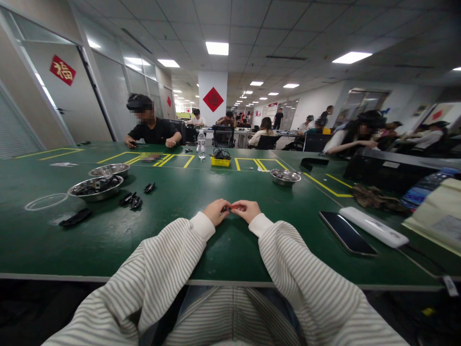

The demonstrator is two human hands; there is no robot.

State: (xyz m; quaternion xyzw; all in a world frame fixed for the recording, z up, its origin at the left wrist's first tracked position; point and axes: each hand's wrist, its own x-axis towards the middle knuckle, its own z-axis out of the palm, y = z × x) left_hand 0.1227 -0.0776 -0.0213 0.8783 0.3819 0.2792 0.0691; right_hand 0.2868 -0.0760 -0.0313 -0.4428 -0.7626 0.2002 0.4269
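My left hand (216, 211) and my right hand (247, 210) meet at the middle of the green table (230, 250), fingers curled and pinched together on a small dark part (229, 208) held between them. The part is too small to name. Both arms wear striped sleeves. To the left lie a few loose black parts (131, 199) and two metal bowls (95, 186), the nearer one holding black pieces.
A phone (346, 233) and a white oblong device (373, 227) lie to my right, beyond them a brown cloth (374, 197). Another metal bowl (285, 176), a yellow box (220, 161) and a water bottle (201, 144) stand farther off. A person (151, 126) sits across; others work behind.
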